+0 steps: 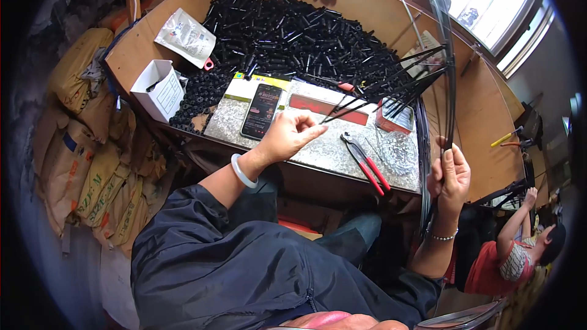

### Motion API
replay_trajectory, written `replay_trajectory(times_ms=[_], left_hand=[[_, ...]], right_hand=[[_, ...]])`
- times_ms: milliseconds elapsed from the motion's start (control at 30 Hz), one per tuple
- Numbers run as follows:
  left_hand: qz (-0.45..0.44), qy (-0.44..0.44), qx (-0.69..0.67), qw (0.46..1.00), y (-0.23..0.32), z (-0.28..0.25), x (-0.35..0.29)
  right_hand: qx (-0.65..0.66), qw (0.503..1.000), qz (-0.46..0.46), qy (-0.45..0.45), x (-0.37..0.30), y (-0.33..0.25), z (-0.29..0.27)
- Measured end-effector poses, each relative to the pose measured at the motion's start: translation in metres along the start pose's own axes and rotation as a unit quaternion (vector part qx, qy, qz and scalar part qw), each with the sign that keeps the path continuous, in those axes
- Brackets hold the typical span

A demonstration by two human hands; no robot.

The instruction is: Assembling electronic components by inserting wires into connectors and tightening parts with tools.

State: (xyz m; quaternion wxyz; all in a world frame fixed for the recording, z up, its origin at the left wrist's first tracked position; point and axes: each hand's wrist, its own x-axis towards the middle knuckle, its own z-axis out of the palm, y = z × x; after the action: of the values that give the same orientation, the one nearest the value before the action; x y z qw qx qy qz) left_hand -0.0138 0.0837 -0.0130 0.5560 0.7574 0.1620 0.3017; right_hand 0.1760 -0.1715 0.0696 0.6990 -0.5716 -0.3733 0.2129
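My right hand (450,174) is closed round an upright bundle of long, thin black strips (449,95). From its upper part, several thin black strands (403,85) fan out to the left over the worktop. My left hand (290,135) is closed in a pinch at the ends of these strands; the exact contact is too small to make out. Below and between the hands, red-handled pliers (367,165) lie on a speckled board (312,157). A phone (262,111) with a lit screen rests beside my left hand.
Behind the board rises a heap of small black tubular parts (293,30). A white carton (158,91) and a silver pouch (185,38) stand at left, a small red box (394,116) at right. Filled sacks (92,171) line the left; a person (498,266) works at far right.
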Motion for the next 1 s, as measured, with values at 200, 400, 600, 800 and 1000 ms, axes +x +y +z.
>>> replay_trajectory(times_ms=[200,400,600,800,1000], left_hand=[[0.022,0.068,-0.086,0.994,-0.009,0.003,0.007],[0.043,0.011,-0.264,0.963,0.037,0.033,0.008],[0.047,-0.039,-0.328,0.943,0.067,0.062,0.019],[0.097,-0.048,-0.008,0.994,0.065,0.041,-0.01],[0.247,0.172,0.248,0.921,0.051,0.009,0.003]], right_hand=[[0.0,0.998,-0.037,0.057,-0.007,-0.01,-0.025],[-0.107,0.994,-0.01,0.003,-0.017,0.003,0.018],[-0.126,0.99,-0.029,-0.059,-0.027,0.035,0.06],[0.038,0.988,0.118,-0.095,-0.034,0.031,0.074],[0.055,0.967,0.157,-0.193,-0.04,0.024,0.077]])
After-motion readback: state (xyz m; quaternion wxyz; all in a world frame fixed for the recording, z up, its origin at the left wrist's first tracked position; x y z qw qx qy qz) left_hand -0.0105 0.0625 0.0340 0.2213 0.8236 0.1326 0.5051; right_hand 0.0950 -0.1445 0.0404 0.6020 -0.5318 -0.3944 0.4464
